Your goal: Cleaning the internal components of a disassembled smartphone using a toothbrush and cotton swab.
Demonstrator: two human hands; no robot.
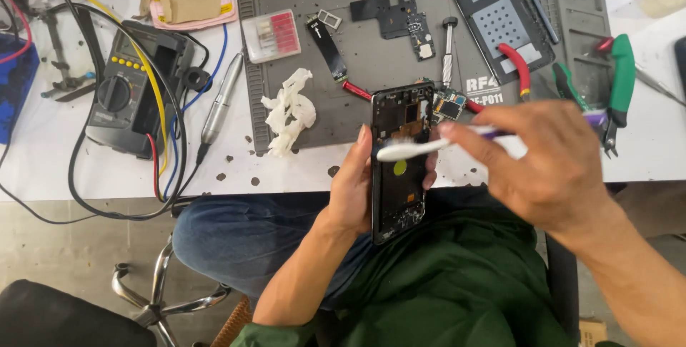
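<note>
My left hand (pixel 351 186) grips an opened black phone body (pixel 399 175), held upright above my lap with its inside facing me. My right hand (pixel 543 157) holds a white toothbrush (pixel 411 149) with a purple handle, its head lying across the middle of the phone's inside. The brush is blurred. A small circuit board (pixel 449 105) sits just past the top edge of the phone.
A grey work mat (pixel 371 61) carries a phone back cover (pixel 500 18), a black bracket (pixel 389 7), a flex cable (pixel 329 47), a screwdriver (pixel 448 50) and crumpled tissue (pixel 289 111). A multimeter (pixel 132 90) with leads lies left, green-handled pliers (pixel 618 82) right.
</note>
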